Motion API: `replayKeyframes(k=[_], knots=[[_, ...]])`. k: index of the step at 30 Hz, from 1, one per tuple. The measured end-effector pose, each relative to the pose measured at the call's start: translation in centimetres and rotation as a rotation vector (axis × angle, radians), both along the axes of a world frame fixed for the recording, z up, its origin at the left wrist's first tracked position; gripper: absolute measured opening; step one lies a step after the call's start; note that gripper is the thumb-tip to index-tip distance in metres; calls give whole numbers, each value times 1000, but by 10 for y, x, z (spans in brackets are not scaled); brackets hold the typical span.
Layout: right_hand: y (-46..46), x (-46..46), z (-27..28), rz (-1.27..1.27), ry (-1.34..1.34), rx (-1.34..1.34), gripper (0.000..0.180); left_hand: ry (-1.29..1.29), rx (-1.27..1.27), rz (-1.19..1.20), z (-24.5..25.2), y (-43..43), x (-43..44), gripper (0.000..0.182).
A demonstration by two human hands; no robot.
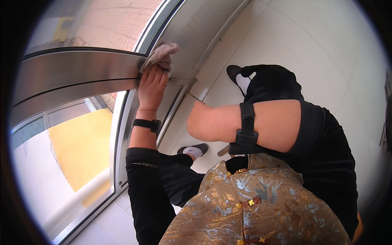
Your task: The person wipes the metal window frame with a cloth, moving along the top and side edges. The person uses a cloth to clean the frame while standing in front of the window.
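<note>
My left hand (153,79) is on a crumpled pinkish terry cloth (160,56), its fingertips partly hidden under the folds. The cloth lies against the metal frame of a glazed door or window (101,62), where the crossbar meets the upright. My right hand (208,121) is bent at the wrist in front of my body, with the back of it towards me. Its fingers are out of sight, so whether it holds anything does not show. Both forearms wear black straps, the left one (146,123) near the wrist.
Glass panes (107,24) fill the frame, with paving and a yellow wall (82,144) beyond. Pale floor tiles (306,39) spread to the right. Below are my feet in dark shoes (234,73). A small wooden piece (223,150) shows beneath my right arm, possibly a stool leg.
</note>
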State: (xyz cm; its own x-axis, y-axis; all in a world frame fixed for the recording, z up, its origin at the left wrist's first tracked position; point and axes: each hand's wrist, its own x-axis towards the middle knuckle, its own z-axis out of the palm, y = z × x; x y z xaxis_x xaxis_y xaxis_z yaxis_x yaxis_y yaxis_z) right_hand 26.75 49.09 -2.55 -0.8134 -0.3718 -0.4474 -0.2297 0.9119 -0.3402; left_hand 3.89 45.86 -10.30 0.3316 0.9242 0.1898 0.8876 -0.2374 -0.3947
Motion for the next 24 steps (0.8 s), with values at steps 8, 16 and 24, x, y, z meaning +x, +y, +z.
replayKeyframes(k=[8,16,24], knots=[[7,0,3,-6,62,-28,30,-121,-241,77,-63,-15,13,13],[7,-2,3,-8,-10,-11,39,-19,-80,163,32,-42,17,7],[7,-9,-15,-85,71,20,21,224,610,197,196,-47,-2,36]])
